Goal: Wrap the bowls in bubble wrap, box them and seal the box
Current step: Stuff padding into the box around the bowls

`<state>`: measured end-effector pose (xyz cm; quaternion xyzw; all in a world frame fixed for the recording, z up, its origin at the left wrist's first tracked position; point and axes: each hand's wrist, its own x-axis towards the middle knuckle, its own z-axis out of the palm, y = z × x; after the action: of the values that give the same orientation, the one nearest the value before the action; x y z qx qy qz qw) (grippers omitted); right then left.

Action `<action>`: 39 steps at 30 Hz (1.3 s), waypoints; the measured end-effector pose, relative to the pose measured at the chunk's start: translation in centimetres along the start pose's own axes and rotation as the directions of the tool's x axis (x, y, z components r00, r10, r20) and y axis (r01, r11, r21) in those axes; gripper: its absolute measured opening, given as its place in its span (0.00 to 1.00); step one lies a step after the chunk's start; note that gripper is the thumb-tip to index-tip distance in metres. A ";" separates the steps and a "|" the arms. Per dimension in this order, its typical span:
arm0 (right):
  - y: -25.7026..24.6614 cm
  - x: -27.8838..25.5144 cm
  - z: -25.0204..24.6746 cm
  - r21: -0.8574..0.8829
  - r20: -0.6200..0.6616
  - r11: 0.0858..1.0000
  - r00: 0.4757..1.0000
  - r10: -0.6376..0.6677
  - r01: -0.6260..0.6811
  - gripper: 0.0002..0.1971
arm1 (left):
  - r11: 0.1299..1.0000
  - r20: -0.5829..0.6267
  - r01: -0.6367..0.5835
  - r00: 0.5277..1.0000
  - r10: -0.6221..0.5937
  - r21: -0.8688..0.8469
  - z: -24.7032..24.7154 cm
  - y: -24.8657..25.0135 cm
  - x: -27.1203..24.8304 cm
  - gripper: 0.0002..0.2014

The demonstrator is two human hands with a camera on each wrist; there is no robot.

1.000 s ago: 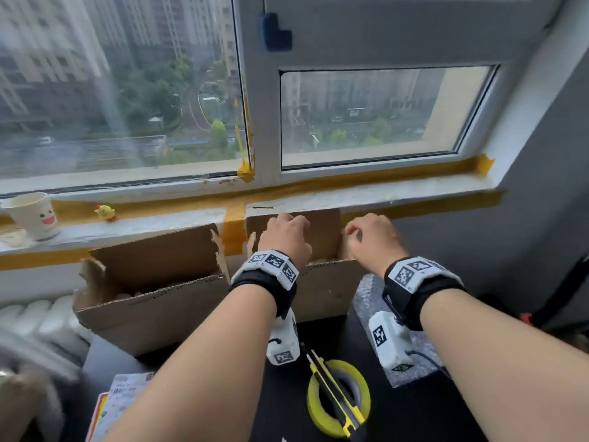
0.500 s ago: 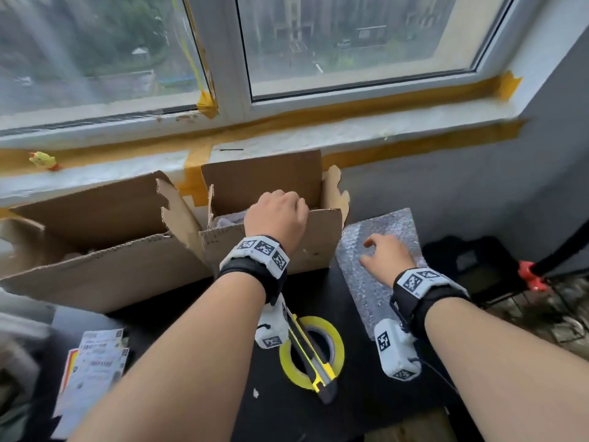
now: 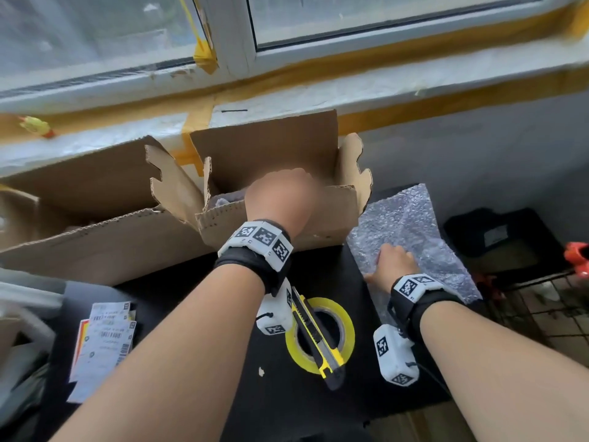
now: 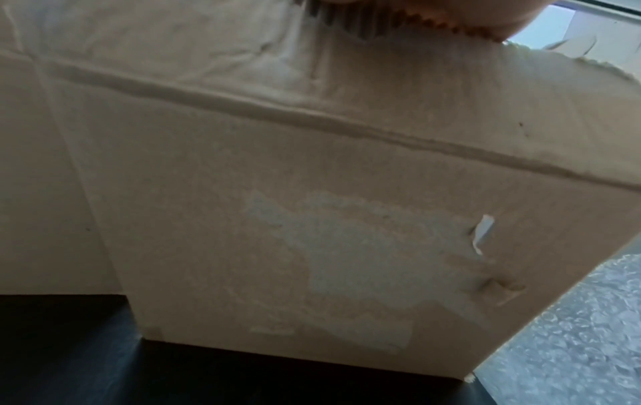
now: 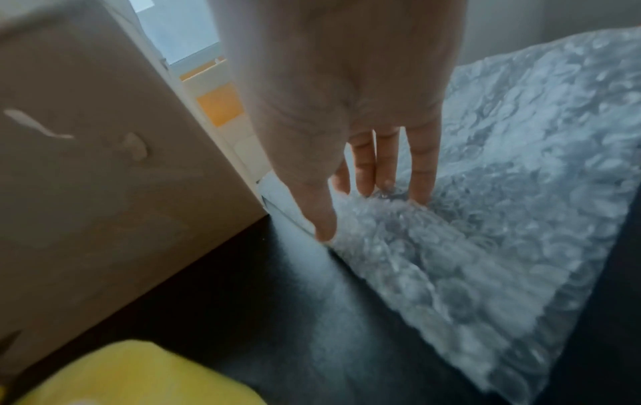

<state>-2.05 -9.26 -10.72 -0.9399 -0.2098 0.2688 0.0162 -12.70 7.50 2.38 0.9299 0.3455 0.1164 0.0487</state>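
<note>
A small open cardboard box (image 3: 331,215) stands at the back of the black table (image 3: 197,301), with something in bubble wrap (image 3: 226,199) just showing inside. My left hand (image 3: 280,199) grips the box's near wall from above, fingers hidden inside; the left wrist view shows the palm (image 4: 416,13) on the corrugated top edge of the box (image 4: 312,219). A loose bubble wrap sheet (image 3: 411,224) lies right of the box. My right hand (image 3: 392,260) rests on it with straight fingers (image 5: 385,164), thumb at the edge of the sheet (image 5: 503,191). No bare bowl is visible.
A yellow tape roll (image 3: 347,327) with a yellow utility knife (image 3: 318,339) across it lies between my forearms. A larger open box (image 3: 95,244) sits left of the small one. Printed labels (image 3: 105,333) lie front left. A black bag (image 3: 497,234) sits beyond the table's right edge.
My right hand left the box's far edge and came down onto the bubble wrap sheet. My left hand stayed on the box. The view tilted downward.
</note>
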 end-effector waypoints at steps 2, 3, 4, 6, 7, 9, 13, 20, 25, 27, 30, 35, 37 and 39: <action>0.0 0.1 -0.1 -0.009 0.012 1.000 1.000 -0.010 0.010 0.15 | 1.000 0.014 -0.009 1.000 0.009 -0.004 0.1 0.0 0.0 0.17; -0.1 0.1 -0.2 0.007 0.020 1.000 1.000 -0.005 0.005 0.12 | 1.000 0.021 -0.012 1.000 0.013 -0.014 0.2 -0.1 0.0 0.17; -0.2 0.1 -0.5 0.037 0.025 0.999 1.000 0.000 0.000 0.11 | 0.999 0.034 -0.008 0.999 0.010 -0.040 0.2 -0.2 0.0 0.17; -0.2 -0.1 -1.4 0.132 0.019 0.991 1.000 0.018 -0.021 0.09 | 0.992 0.093 0.025 0.996 -0.014 -0.124 0.5 -0.5 0.0 0.15; -0.3 -0.3 -2.1 0.179 0.006 0.983 0.999 0.035 -0.035 0.11 | 0.987 0.124 0.047 0.992 -0.027 -0.156 0.6 -0.7 -0.2 0.14; -0.4 -0.8 -3.8 0.243 -0.037 0.968 0.997 0.074 -0.063 0.13 | 0.985 0.147 0.052 0.989 -0.027 -0.164 0.6 -1.0 -0.7 0.15; -0.7 -1.8 -8.3 0.374 -0.116 0.926 0.988 0.106 -0.055 0.13 | 0.986 0.098 0.028 0.995 -0.012 -0.166 -0.9 -0.6 -0.3 0.17; -3.3 -5.3 -15.8 0.445 -0.305 0.887 0.952 0.020 0.124 0.13 | 0.980 0.062 0.039 0.998 -0.027 -0.195 -5.3 0.2 1.4 0.13; -6.9 -7.5 -19.1 0.449 -0.458 0.797 0.870 -0.184 0.405 0.20 | 0.946 0.101 0.056 0.995 -0.025 -0.318 -8.1 -0.1 1.8 0.12; -8.5 -8.5 -19.7 0.468 -0.465 0.728 0.840 -0.278 0.500 0.20 | 0.894 0.141 0.083 0.990 -0.022 -0.440 -8.9 -0.1 1.9 0.16; -10.6 -9.8 -20.0 0.467 -0.463 0.671 0.806 -0.368 0.575 0.16 | 0.637 0.281 0.263 0.957 -0.076 -0.725 -10.5 0.3 1.9 0.21; -13.6 -11.3 -19.8 0.438 -0.465 0.612 0.748 -0.473 0.659 0.15 | 0.253 0.450 0.456 0.889 -0.086 -0.853 -12.6 -0.9 1.5 0.07; -14.2 -11.6 -20.0 0.413 -0.468 0.619 0.739 -0.485 0.668 0.13 | 0.251 0.426 0.444 0.896 -0.127 -0.860 -12.6 -2.2 1.5 0.05; -14.5 -11.4 -20.1 0.408 -0.500 0.633 0.742 -0.447 0.657 0.10 | 0.265 0.384 0.423 0.904 -0.187 -0.867 -12.8 -3.9 1.5 0.09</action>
<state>-6.08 1.01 14.22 -0.8106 -0.3969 0.1263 0.4116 -17.26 11.54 14.34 0.6507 0.3804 0.1856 0.6304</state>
